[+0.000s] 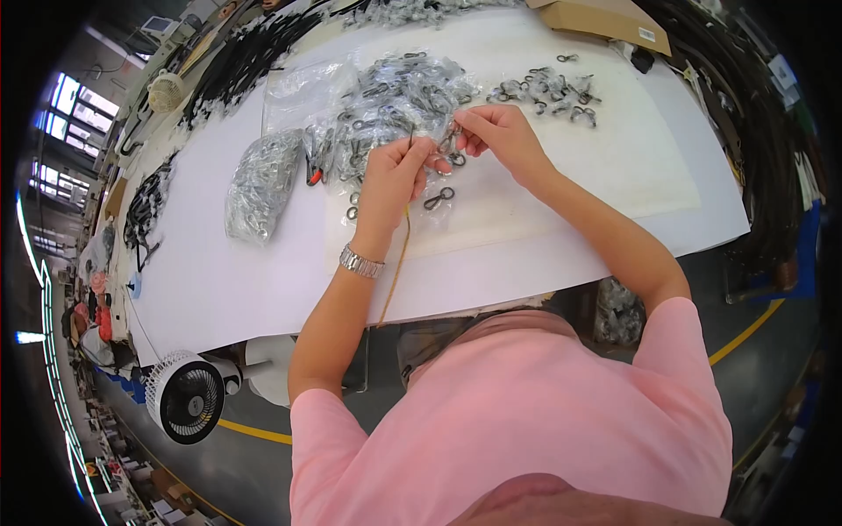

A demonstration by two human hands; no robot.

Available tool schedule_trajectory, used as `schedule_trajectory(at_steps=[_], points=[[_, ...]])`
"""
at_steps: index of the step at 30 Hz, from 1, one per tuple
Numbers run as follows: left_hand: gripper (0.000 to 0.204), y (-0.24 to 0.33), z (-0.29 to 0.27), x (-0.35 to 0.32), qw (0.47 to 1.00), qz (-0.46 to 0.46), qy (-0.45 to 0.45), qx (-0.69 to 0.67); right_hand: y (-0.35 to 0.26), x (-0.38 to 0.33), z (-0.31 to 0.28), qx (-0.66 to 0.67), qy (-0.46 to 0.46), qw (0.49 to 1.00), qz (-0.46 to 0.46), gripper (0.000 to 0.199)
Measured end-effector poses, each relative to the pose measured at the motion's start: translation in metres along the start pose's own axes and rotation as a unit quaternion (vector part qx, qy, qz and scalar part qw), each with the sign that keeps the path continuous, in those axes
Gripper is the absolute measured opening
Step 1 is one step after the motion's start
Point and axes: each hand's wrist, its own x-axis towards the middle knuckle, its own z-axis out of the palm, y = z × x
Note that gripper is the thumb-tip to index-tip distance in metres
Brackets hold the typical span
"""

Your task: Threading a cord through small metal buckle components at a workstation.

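My left hand (pixel 399 175), with a metal-band watch (pixel 360 261) at its wrist, is closed in a pinch over the pile. A thin dark tip shows above its fingers; what it grips is too small to name. From below this hand a thin tan cord (pixel 400 263) hangs toward the table's front edge. My right hand (pixel 498 133) pinches a small dark metal clasp in clear plastic (pixel 453 134), close to the left fingertips. Beneath and beyond both hands lies a heap of plastic-wrapped metal clasps (pixel 408 83). One wrapped clasp (pixel 438 198) rests just nearer me.
A full clear plastic bag (pixel 263 186) lies left of the heap, near a red-and-black handled tool (pixel 314 175). More wrapped clasps (pixel 548 90) are scattered at right. Black straps (pixel 241 74) and a cardboard box (pixel 605 22) lie far back. A fan (pixel 191 399) stands at front left.
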Motion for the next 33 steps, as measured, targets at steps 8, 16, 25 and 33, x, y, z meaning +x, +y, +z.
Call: schedule_trajectory(at_steps=[8, 16, 25, 33], points=[[0.03, -0.002, 0.016, 0.004, 0.979, -0.085, -0.047, -0.179, -0.015, -0.007, -0.005, -0.253, 0.083, 0.961, -0.08, 0.028], [0.029, 0.001, 0.023, 0.008, 0.971, -0.119, -0.112, -0.177, -0.021, -0.006, -0.012, -0.191, 0.093, 0.974, -0.08, 0.026], [0.022, -0.003, 0.016, 0.003, 0.977, -0.07, -0.075, -0.189, -0.011, -0.017, 0.005, 0.07, 0.043, 0.996, 0.029, 0.028], [0.019, 0.001, 0.012, -0.002, 0.983, -0.072, -0.095, -0.14, -0.004, -0.025, 0.009, 0.115, -0.006, 0.992, 0.042, 0.034]])
